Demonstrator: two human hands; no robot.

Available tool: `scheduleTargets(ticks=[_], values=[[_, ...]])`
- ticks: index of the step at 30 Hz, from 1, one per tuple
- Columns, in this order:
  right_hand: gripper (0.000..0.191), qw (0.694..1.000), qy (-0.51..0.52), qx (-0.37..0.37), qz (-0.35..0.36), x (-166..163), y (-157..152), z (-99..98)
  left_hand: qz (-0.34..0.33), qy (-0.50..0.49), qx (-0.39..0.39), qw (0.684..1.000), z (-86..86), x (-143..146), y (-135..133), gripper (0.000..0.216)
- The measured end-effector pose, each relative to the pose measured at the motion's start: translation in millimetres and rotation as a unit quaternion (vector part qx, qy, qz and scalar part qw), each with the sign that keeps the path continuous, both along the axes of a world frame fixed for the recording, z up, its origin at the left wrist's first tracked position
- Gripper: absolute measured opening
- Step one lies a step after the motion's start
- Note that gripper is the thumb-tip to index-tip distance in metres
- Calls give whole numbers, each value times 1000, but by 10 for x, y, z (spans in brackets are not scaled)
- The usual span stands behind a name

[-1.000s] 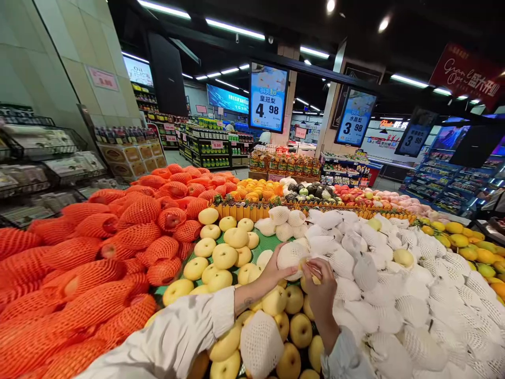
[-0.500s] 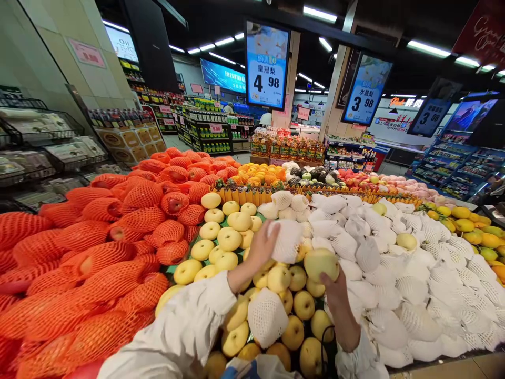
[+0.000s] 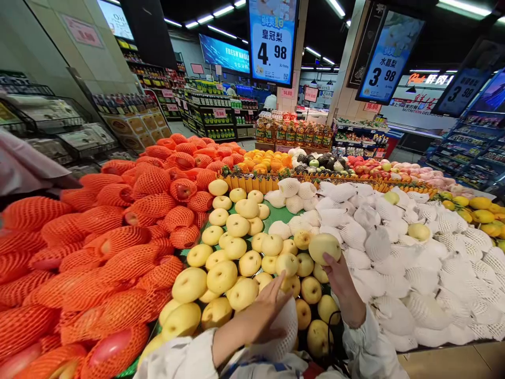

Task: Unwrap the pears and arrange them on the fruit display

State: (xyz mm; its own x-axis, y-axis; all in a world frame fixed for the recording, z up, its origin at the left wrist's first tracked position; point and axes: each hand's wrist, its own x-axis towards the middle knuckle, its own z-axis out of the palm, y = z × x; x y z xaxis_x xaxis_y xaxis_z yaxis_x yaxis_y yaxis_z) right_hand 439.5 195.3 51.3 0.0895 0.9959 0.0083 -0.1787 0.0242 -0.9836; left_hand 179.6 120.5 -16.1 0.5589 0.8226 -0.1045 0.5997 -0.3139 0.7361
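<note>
My right hand [image 3: 340, 276] is closed around a bare pale-yellow pear [image 3: 324, 248], its fingers and thumb at the pear's lower right side. Nearer my body, my left hand [image 3: 266, 310] lies over a white foam net [image 3: 290, 331], which it partly covers. The fingers are stretched out and the thumb points away from them. I cannot tell whether a pear is inside that net. Bare yellow pears [image 3: 237, 225] lie around both hands on a green mat [image 3: 278, 216]. To the right is a heap of pears in white foam nets [image 3: 412, 276].
Fruit in orange nets [image 3: 130, 247] fills the left side. A low orange fence [image 3: 252, 183] runs behind the pears. Mangoes [image 3: 482, 216] lie at the far right. Price screens [image 3: 273, 50] hang overhead. A pinkish sleeve or cloth [image 3: 27, 163] shows at the left edge.
My left hand has moved down towards my body from the middle of the pears, where it had white foam netting. The right hand still holds the pear. The view has shifted slightly.
</note>
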Motion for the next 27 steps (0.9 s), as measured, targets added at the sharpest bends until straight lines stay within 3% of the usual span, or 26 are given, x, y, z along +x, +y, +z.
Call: scheduleTargets(ticks=[3,7,9,11,14,16,18,20,24,27], values=[[70,990,-120,63,28,-73,23,73,24,-61,30,997,187,-39,85,106],[82,938,-300,175,19,-284,-88,-20,113,-196,32,974,616,61,340,110],[86,918,-332,217,30,-409,-156,-111,145,-232,12,962,734,174,461,107],[88,919,-321,224,38,-482,-203,-179,164,-237,6,958,759,264,602,91],[90,946,-268,176,56,-431,-260,-209,190,-248,20,950,720,255,974,79],[84,944,-286,140,86,-314,-328,-212,249,-240,45,937,713,148,1371,79],[75,915,-371,98,122,-181,-429,-249,315,-174,78,930,728,8,1838,75],[79,866,-471,42,160,-68,-542,-339,349,-53,138,926,738,-116,2279,70],[107,777,-603,-39,176,104,-684,-610,297,18,154,942,663,-219,2796,61],[111,767,-621,-56,154,267,-694,-783,254,64,162,951,559,-197,2917,55]])
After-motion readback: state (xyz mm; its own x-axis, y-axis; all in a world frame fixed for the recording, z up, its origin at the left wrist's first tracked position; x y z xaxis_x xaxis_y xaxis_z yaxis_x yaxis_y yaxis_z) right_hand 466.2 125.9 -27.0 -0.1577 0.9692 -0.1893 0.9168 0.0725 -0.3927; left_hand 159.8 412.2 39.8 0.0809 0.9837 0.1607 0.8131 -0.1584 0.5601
